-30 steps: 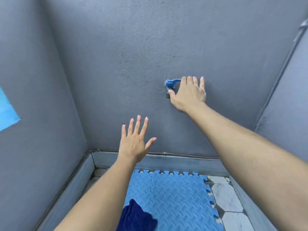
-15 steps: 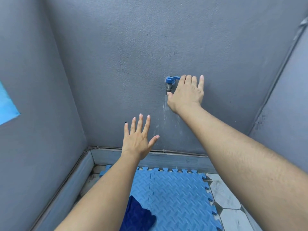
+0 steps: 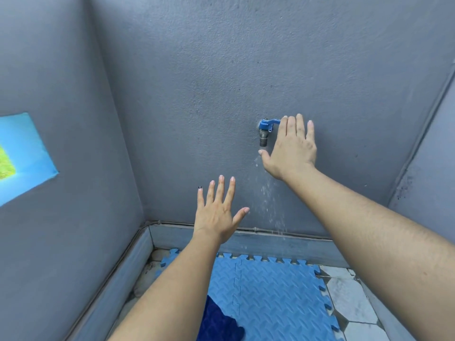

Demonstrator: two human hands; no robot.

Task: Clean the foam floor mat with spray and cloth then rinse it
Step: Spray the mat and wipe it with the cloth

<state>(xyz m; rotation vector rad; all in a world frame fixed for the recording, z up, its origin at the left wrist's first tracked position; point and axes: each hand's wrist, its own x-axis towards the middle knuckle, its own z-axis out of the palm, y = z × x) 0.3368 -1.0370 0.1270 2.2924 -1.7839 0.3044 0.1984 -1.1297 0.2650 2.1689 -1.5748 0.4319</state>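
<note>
A blue foam floor mat (image 3: 275, 296) with interlocking edges lies on the floor against the grey wall. A dark blue cloth (image 3: 219, 323) rests on its near left part. On the wall is a tap (image 3: 264, 130) with a blue lever; water drops fall from its spout towards the mat. My right hand (image 3: 291, 146) is flat and spread beside the tap, fingertips at the end of the lever, thumb just under the spout. My left hand (image 3: 219, 212) hovers lower, fingers apart, holding nothing. No spray bottle is in view.
Grey walls close in on the left, back and right. A raised grey skirting (image 3: 246, 242) runs along the wall base. White and dark floor tiles (image 3: 349, 299) show right of the mat. A light blue patch (image 3: 22, 156) sits on the left wall.
My right hand has shifted right off the tap body, uncovering the spout and lever. Water now falls from the spout. The view has tilted down, showing more mat.
</note>
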